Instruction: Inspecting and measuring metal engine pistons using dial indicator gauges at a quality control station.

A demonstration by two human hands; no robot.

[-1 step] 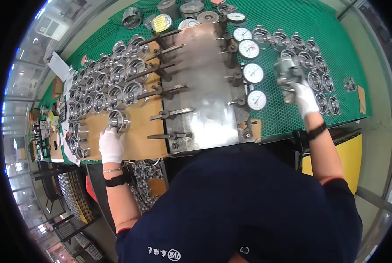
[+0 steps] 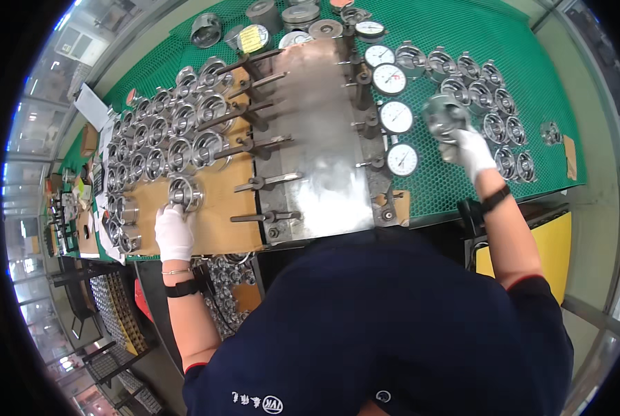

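Note:
My left hand [image 2: 174, 234], in a white glove, grips the near edge of a round machined metal part [image 2: 187, 193] that sits on brown cardboard. In my right hand [image 2: 474, 154], also gloved, a similar round metal part [image 2: 444, 115] is held above the green mat, slightly blurred. Between my hands stands a steel fixture plate [image 2: 330, 197] with rods and clamps along its left side. Several white dial gauges [image 2: 402, 159] line its right side. My right hand is nearest to the rows of metal parts [image 2: 494, 127] on the mat.
Rows of like parts [image 2: 155, 163] cover the cardboard [image 2: 220, 208] at left. Metal cylinders [image 2: 301, 15] and a part with a yellow note [image 2: 254, 39] stand at the back. Green mesh matting [image 2: 434, 194] covers the bench. More parts [image 2: 230, 277] lie below its front edge.
The part in my right hand has shifted slightly left and tilted, its round face showing more plainly. My left hand keeps its place at its part. The whole view has moved a little.

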